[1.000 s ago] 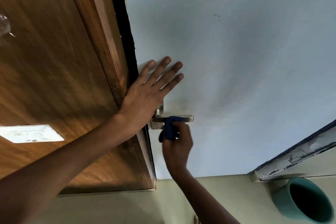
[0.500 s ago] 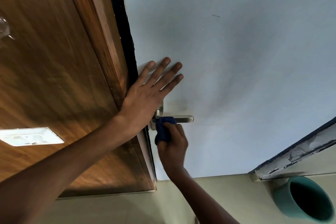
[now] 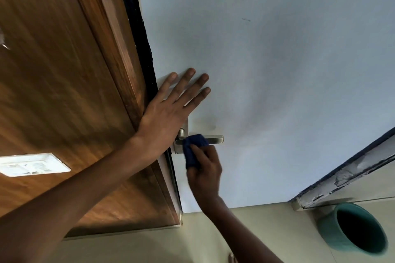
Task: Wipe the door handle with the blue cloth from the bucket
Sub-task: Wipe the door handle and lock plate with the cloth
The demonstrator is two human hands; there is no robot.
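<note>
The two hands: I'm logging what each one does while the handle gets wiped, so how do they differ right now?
The left hand lies open and flat, fingers spread on the pale door, above the door handle; the right hand is curled shut below it. The left hand holds nothing; the right hand grips the blue cloth against the handle. Both are bare and reach up to the same door.

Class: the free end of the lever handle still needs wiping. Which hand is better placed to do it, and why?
The right hand. It grips the blue cloth against the door handle, beside the bare end. The left hand lies flat on the door, fingers spread, holding nothing.
</note>
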